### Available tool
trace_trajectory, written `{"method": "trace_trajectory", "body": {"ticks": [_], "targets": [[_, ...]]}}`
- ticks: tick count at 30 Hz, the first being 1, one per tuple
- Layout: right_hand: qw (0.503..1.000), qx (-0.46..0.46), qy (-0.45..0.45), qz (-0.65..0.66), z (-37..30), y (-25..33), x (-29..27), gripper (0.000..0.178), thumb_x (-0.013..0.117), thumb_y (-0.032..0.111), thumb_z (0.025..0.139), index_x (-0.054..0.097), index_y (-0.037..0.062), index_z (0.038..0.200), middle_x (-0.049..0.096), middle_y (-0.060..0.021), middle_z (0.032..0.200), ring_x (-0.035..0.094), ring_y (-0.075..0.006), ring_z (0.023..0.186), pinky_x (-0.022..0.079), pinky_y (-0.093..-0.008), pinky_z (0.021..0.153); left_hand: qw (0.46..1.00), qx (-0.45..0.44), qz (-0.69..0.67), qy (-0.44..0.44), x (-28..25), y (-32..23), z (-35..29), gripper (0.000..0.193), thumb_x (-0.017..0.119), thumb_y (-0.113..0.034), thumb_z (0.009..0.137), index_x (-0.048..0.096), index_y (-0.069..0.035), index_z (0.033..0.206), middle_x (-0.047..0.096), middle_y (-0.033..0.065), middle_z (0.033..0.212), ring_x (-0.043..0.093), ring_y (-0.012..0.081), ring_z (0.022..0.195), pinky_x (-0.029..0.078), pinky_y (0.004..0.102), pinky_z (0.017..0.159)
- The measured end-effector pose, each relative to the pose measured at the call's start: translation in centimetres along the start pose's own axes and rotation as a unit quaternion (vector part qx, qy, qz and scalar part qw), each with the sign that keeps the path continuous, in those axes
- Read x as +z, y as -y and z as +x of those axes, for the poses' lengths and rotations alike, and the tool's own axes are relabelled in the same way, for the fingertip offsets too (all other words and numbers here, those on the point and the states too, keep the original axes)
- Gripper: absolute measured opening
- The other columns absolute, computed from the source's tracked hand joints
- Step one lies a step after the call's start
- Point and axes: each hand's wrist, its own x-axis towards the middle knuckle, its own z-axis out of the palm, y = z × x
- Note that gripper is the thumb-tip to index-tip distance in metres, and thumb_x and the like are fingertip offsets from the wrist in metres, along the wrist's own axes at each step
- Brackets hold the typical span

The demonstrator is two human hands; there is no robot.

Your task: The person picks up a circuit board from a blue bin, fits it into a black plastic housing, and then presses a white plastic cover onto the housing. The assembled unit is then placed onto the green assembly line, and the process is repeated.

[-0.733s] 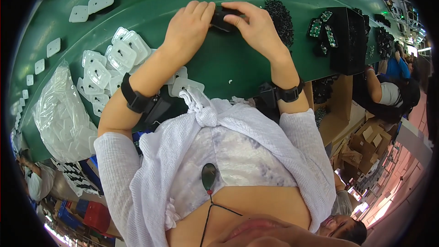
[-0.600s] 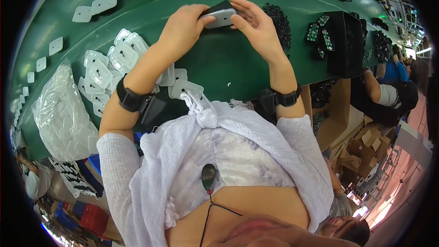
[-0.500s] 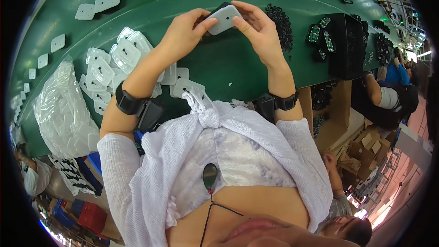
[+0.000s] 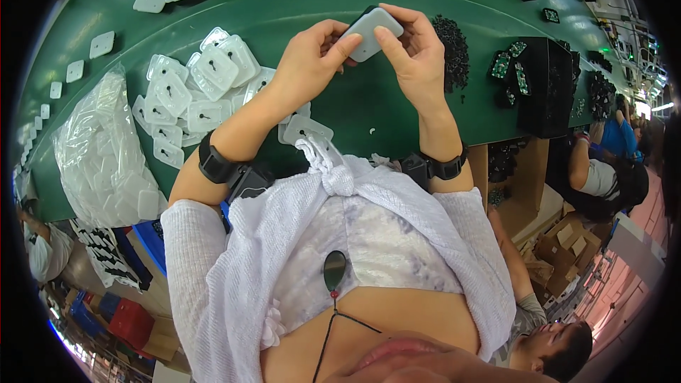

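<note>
Both of the worker's hands are closed on one small case, white on its upper face and dark along the far edge. The left hand [image 4: 312, 60] pinches the case [image 4: 371, 34] at its left, thumb on the white face; the right hand [image 4: 418, 53] grips the right side, thumb likewise. They hold it over the green tabletop [image 4: 355, 110], between a pile of white covers [image 4: 202, 89] on the left and a heap of small black parts [image 4: 450, 50] on the right.
</note>
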Motion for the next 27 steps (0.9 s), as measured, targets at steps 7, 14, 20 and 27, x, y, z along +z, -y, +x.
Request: {"method": "trace_trajectory", "body": {"ticks": [7,14,20,27], "targets": [[0.989,0.078,-0.025,0.122,0.6,0.8,1.5,0.036,0.067,0.012,0.091,0.055,-0.0019,0.122,0.061,-0.0105,0.114,0.057,-0.0158,0.107,0.044,-0.0287,0.095,0.998,0.023,-0.036,-0.036,-0.5,-0.3,0.0,0.036,0.064,-0.026,0.093,0.06,0.005,0.11,0.069,0.0129,0.092,0.066,0.0147,0.079,0.05,0.0267,0.066],[0.996,0.081,0.022,0.004,7.2,1.9,-0.4,0.031,0.067,0.007,0.085,0.062,0.0013,0.116,0.066,-0.0087,0.097,0.063,-0.0169,0.09,0.051,-0.0289,0.08,0.872,0.218,0.413,-0.145,-4.5,-1.3,-2.2,0.036,0.069,-0.031,0.084,0.062,-0.005,0.108,0.059,0.0129,0.089,0.061,0.0329,0.079,0.051,0.0394,0.067],[0.956,-0.049,0.138,-0.256,15.0,-2.1,-3.4,0.035,0.068,0.003,0.081,0.062,0.001,0.116,0.066,-0.0096,0.098,0.063,-0.0187,0.091,0.051,-0.0303,0.083,0.732,0.033,0.642,-0.225,-9.2,-1.4,-6.3,0.045,0.066,-0.044,0.084,0.059,-0.005,0.105,0.063,0.0116,0.087,0.063,0.0314,0.08,0.05,0.0398,0.063],[0.904,0.018,0.305,-0.299,20.4,-5.0,-4.9,0.032,0.068,0.013,0.084,0.064,-0.0008,0.113,0.069,-0.0116,0.1,0.063,-0.0182,0.091,0.05,-0.0317,0.081,0.741,-0.138,0.638,-0.159,-9.8,-1.3,-7.1,0.056,0.059,-0.053,0.087,0.056,-0.003,0.111,0.066,0.0176,0.09,0.066,0.0338,0.079,0.049,0.0424,0.061]]}}
